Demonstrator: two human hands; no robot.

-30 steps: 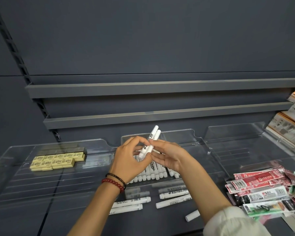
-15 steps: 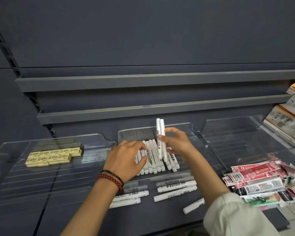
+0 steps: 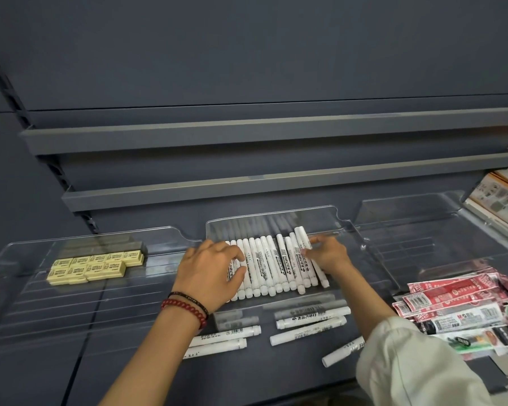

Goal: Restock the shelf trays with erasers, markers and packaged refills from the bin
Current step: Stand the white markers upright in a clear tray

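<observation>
Filling markers [image 3: 264, 265]: one row lies in the middle tray [image 3: 272, 214]; I see loose markers [image 3: 310, 321] left outside it.
Right hand [image 3: 330, 257]: pinches the rightmost markers [image 3: 301, 244].
Left hand [image 3: 208, 273]: rests on the row.
Erasers [image 3: 94, 266]: in the left tray [image 3: 56, 312].
Refill packets [image 3: 452, 300]: heaped beside the right tray [image 3: 423, 244], unplaced.

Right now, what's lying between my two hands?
White markers, side by side in the middle tray, fill the gap between the left hand and the right hand. Each hand touches one end of the row. The head view shows this.
</observation>
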